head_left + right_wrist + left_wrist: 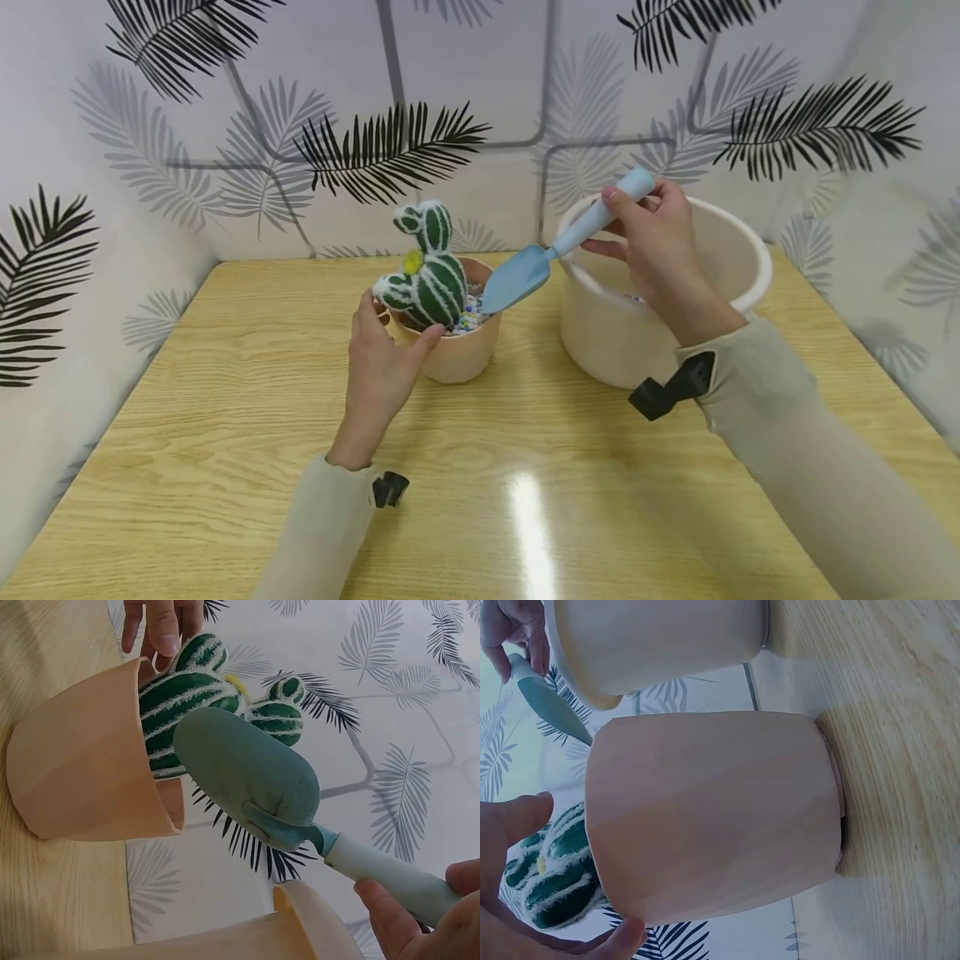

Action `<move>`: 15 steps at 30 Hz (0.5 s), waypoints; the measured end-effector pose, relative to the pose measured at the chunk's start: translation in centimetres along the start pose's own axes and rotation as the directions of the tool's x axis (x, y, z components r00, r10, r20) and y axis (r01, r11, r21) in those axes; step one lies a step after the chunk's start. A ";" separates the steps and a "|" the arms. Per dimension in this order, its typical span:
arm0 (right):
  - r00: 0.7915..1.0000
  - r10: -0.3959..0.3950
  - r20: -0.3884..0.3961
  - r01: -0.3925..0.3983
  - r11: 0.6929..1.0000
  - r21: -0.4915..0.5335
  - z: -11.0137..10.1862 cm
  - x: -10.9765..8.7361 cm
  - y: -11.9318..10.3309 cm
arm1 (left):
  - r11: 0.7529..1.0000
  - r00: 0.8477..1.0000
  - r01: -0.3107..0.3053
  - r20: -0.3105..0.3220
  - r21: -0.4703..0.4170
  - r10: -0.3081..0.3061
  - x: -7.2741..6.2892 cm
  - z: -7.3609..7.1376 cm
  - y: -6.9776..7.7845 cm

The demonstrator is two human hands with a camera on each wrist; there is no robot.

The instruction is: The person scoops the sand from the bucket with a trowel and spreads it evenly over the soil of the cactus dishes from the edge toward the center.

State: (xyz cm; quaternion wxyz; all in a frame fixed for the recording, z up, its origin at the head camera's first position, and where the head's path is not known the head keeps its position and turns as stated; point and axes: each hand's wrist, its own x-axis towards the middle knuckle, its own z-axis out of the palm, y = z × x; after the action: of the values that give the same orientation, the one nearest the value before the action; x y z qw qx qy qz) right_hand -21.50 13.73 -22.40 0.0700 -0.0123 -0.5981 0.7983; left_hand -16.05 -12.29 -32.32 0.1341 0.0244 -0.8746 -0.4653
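Observation:
A green plush cactus with white fuzzy stripes and a yellow flower stands in a peach flower pot. Small multicoloured beads lie beside its base. My left hand holds the pot at its rim, thumb in front and fingers at the left side, close against the cactus. Gripped by its pale handle in my right hand is a light blue hand trowel. Its blade slants down to the pot's right rim, and no beads show on it. The right wrist view shows the blade's underside.
A large cream tub stands right of the pot, below my right hand, with a few beads visible inside. Both containers rest on a wood-grain table. Behind it rises a leaf-patterned wall.

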 end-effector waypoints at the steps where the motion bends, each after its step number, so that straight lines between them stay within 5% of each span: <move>1: 1.000 -0.001 0.000 0.001 1.000 0.004 0.0 0.0 0.0 | 1.000 1.000 0.005 0.005 0.004 -0.005 -0.1 -0.1 0.0; 10: 1.000 -0.004 -0.010 0.005 1.000 0.016 -0.7 -0.5 -0.5 | 0.999 1.000 0.014 0.017 0.030 -0.015 -0.8 -0.4 0.4; 15: 1.000 -0.009 -0.020 0.009 1.000 0.026 -1.0 -0.7 -0.6 | 0.996 0.996 0.073 0.040 0.042 -0.075 -1.4 -0.4 0.6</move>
State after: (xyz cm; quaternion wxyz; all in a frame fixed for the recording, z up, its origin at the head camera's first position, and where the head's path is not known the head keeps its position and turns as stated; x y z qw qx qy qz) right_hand -20.63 14.73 -22.16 0.0798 -0.0168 -0.5871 0.8054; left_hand -14.58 -12.07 -31.88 0.0980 0.0499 -0.8849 -0.4526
